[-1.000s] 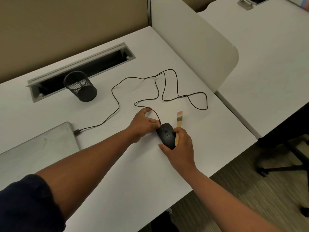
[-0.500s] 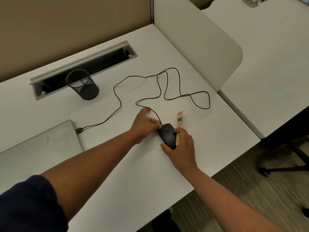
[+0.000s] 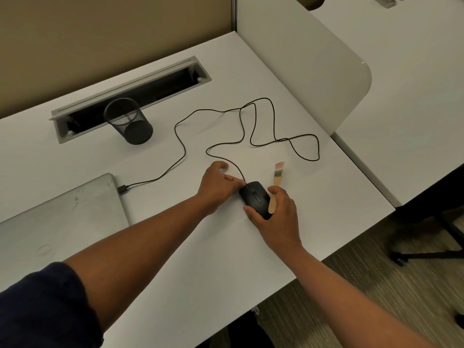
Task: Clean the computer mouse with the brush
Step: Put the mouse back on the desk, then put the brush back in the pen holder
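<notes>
A black wired computer mouse (image 3: 254,198) lies on the white desk (image 3: 175,247). My right hand (image 3: 278,217) grips it from the near right, thumb at its rear and fingers along its right side. My left hand (image 3: 217,185) holds the mouse's front left corner with its fingertips, where the cable (image 3: 251,121) leaves it. A small wooden-handled brush (image 3: 276,180) lies just right of the mouse, bristles pointing away. Its handle end rests against my right fingers.
The mouse cable loops across the desk to a plug at a closed grey laptop (image 3: 57,217) on the left. A black mesh pen cup (image 3: 129,124) stands before an open cable tray (image 3: 130,96). A white divider panel (image 3: 301,66) rises at the right, and the desk edge runs close on the near right.
Both hands stay at the mouse in nearly the same pose. Only the view has shifted slightly.
</notes>
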`<move>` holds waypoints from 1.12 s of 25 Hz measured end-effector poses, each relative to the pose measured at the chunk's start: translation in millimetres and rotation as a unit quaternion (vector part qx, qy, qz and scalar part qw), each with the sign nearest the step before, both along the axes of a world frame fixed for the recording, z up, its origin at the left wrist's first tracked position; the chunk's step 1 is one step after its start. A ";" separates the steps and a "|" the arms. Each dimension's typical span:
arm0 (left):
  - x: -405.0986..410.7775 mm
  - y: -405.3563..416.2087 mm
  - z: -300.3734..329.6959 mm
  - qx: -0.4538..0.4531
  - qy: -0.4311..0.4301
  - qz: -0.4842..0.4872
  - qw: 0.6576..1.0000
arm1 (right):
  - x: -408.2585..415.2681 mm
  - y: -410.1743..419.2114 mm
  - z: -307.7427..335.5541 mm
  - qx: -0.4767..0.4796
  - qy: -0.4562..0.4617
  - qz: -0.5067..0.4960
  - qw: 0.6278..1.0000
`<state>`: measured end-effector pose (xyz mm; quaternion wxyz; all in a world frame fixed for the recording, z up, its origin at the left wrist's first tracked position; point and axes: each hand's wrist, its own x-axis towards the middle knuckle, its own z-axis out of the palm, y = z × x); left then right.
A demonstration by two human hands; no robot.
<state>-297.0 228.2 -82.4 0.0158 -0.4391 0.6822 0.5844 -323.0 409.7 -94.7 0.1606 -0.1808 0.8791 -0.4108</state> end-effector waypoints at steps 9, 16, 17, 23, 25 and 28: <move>100.1 -40.2 14.1 -0.341 0.039 -0.057 0.937 | 17.9 -27.2 47.4 -0.088 0.057 0.045 0.993; 206.5 -114.7 4.1 -0.461 -0.102 -0.061 0.879 | 52.4 -107.7 75.9 -0.135 0.005 0.207 0.969; 214.2 -125.8 2.0 -0.463 -0.118 -0.067 0.876 | 54.9 -121.6 78.4 -0.129 0.011 0.214 0.968; 232.7 -185.1 -19.1 -0.480 -0.116 -0.103 0.863 | 53.4 -209.3 100.2 -0.111 0.024 0.200 0.973; 232.6 -200.4 -23.6 -0.487 -0.093 -0.095 0.863 | 44.2 -238.7 109.5 -0.106 0.040 0.194 0.974; 229.8 -220.5 -29.4 -0.496 -0.047 -0.075 0.864 | 30.6 -280.1 118.6 -0.107 0.081 0.201 0.970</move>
